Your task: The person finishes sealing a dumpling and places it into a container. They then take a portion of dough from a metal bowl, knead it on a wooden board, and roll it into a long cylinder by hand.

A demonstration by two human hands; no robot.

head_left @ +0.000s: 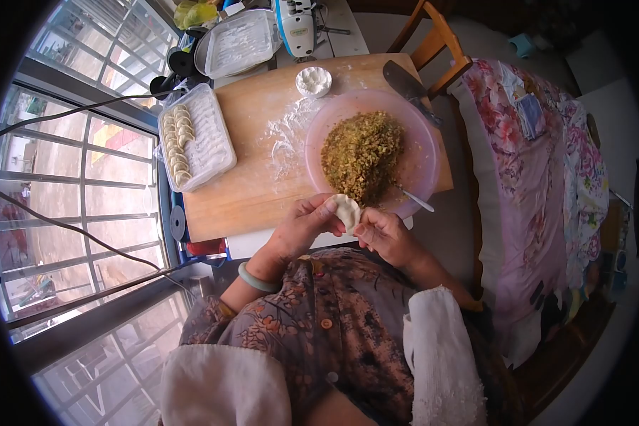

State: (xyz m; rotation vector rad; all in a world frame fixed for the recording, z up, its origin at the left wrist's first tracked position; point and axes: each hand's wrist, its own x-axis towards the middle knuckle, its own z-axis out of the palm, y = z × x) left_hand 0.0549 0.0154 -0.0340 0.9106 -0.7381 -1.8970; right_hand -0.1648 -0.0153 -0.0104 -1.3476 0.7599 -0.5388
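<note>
Between my two hands is a pale folded dumpling (347, 212), held up at the near rim of a pink plastic bowl (422, 167). My left hand (309, 221) pinches its left edge between thumb and fingers. On the opposite edge, my right hand (383, 234) closes its thumb and fingertips on the dough. Chopped green-brown filling (363, 153) is heaped in the bowl, and a spoon (415, 200) leans out over the rim on the right. To the left, finished dumplings (178, 145) lie in a row inside a floured clear plastic tray (213, 138).
A wooden board (252, 192) carries the bowl, the tray, scattered flour (287, 138) and a small white flour bowl (314, 82). A cleaver (407, 85) lies at its far right corner. Behind stand another floured tray (240, 44) and a sewing machine (296, 28). A barred window (71, 170) is left.
</note>
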